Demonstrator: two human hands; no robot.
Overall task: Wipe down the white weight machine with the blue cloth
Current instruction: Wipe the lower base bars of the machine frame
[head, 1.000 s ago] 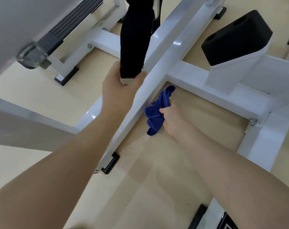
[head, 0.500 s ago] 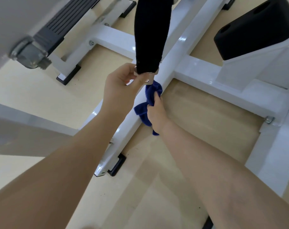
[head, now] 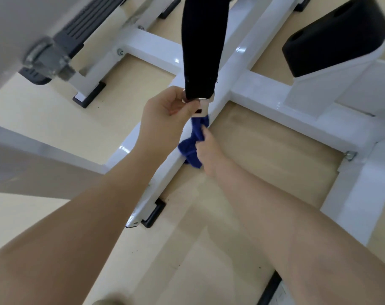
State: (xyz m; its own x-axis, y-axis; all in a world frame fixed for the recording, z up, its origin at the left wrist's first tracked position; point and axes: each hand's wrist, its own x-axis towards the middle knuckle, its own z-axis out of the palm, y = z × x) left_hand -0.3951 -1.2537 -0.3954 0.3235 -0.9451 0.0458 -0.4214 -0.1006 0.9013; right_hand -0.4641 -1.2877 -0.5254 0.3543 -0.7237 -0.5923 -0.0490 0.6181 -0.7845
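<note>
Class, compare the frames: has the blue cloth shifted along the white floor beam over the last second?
Yes. The blue cloth, gripped by the right hand, has moved up the white floor beam toward the cross joint.

A beige wooden floor (head: 264,150) lies beneath, lightly speckled with dark specks.

Pale beige floor (head: 264,148), white weight machine frame (head: 272,102) standing on it on black rubber feet (head: 154,213)
</note>
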